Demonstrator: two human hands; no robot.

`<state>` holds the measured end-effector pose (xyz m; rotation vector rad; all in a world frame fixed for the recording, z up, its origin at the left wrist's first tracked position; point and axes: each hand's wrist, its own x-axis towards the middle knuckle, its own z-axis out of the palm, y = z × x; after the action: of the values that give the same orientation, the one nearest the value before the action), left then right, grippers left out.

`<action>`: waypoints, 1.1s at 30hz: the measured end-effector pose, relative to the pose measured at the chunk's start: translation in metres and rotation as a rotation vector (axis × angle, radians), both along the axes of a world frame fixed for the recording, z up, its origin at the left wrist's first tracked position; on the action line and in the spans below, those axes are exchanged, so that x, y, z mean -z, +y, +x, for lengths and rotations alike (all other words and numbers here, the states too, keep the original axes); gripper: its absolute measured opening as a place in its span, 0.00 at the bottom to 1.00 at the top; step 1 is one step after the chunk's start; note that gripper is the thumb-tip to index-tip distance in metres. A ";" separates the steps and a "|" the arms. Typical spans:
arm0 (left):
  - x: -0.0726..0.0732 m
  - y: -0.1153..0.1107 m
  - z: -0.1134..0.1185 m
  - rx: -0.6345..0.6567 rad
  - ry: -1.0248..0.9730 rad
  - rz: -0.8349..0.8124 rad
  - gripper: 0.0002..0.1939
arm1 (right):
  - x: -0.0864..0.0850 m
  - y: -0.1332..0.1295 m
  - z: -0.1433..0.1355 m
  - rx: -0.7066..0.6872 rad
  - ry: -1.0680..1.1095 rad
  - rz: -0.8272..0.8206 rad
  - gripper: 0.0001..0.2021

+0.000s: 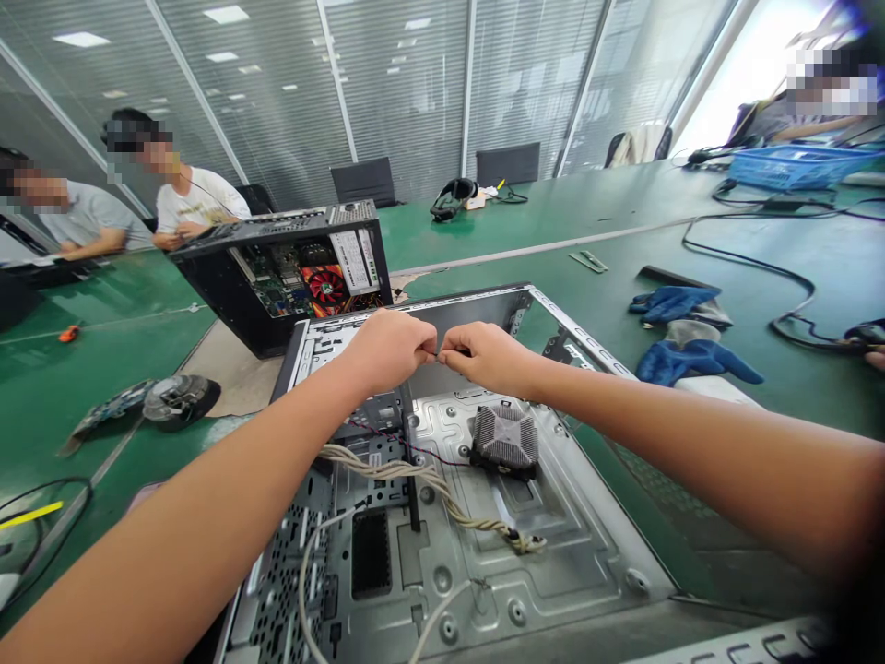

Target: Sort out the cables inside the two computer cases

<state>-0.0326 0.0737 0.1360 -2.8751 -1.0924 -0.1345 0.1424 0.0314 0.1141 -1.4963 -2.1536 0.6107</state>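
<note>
Both my hands meet above an open computer case (587, 544) that lies on its side. My left hand (394, 349) has thumb and fingertips pinched together. Close beside it, my right hand (484, 355) is pinched too, its fingertips almost touching the left ones. Something small and dark shows between the two pinches, too tiny to name. Below the hands a finned heat sink (506, 438) rests on the case's metal floor. A braided bundle of beige cables (442, 489) crosses the case, and a thin dark red wire runs towards the heat sink.
A second, upright computer tower (228, 286) with a red fan stands behind on the left. Blue gloves (684, 355) lie on the right, and a blue basket (795, 168) sits farther back. Loose parts (180, 398) and cables are at the left. Several people sit around the green table (553, 226).
</note>
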 end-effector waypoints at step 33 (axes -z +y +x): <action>-0.001 -0.001 0.000 0.031 0.105 0.048 0.11 | 0.003 0.006 0.003 -0.050 0.046 -0.083 0.07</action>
<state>-0.0324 0.0731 0.1367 -2.8218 -1.0120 -0.0111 0.1455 0.0376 0.1110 -1.4597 -2.1608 0.7533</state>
